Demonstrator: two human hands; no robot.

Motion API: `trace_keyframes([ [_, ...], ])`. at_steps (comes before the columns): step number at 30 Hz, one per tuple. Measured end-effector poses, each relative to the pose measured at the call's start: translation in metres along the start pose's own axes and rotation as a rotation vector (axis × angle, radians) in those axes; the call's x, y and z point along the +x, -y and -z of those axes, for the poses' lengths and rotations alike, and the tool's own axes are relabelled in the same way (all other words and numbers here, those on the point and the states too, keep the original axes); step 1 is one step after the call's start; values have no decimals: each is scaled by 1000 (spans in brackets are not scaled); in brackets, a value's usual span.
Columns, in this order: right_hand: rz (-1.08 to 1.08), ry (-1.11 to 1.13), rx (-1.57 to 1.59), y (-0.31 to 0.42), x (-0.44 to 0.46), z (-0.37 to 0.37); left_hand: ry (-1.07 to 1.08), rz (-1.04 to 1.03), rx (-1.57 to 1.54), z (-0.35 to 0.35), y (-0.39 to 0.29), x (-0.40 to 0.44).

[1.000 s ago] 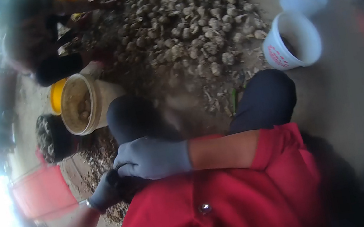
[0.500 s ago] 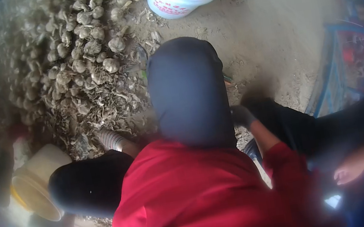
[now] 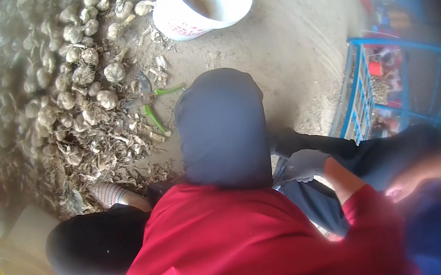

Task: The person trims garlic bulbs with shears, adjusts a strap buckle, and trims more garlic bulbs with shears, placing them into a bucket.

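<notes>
One gray-gloved right hand (image 3: 304, 165) sits beside the wearer's raised right knee (image 3: 223, 131), having swung across from the body's left side, where both gloves met a second ago; the shift appears to put handling of the garlic bulbs (image 3: 83, 75) on pause. The state of its grip cannot be told (the fingertips are hidden), and the left hand is out of frame. The bulbs, too many and too blurred to count, lie heaped on the ground at upper left, well apart from the glove. Also visible: one white bucket (image 3: 171, 14), one cream pail (image 3: 34, 227), two slim green objects (image 3: 154, 120), one blue frame (image 3: 371, 42) and another person's bare hand (image 3: 406, 185).
</notes>
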State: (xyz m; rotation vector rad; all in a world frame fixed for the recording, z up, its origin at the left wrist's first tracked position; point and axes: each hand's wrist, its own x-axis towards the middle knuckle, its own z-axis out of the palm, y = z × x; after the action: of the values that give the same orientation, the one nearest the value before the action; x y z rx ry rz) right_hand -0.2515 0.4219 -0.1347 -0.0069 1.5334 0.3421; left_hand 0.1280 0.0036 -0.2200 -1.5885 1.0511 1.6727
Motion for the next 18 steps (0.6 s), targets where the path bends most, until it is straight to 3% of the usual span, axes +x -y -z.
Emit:
trace_keyframes([
  [2, -81, 91, 124, 8, -36, 7, 34, -16, 6, -3, -1, 11],
  [4, -43, 368, 303, -11, -61, -9, 71, -31, 7, -7, -7, 17],
  [5, -57, 352, 311, -12, -75, -22, 87, -38, 17, -20, -11, 18],
  [6, -90, 576, 353, -11, -87, -37, 106, -52, 12, -17, -7, 24],
  [10, -115, 847, 211, -32, -73, -122, 150, -82, -7, -10, -2, 41],
  [18, -248, 823, 128, -30, -98, -148, 194, -106, -69, -2, 15, 57],
])
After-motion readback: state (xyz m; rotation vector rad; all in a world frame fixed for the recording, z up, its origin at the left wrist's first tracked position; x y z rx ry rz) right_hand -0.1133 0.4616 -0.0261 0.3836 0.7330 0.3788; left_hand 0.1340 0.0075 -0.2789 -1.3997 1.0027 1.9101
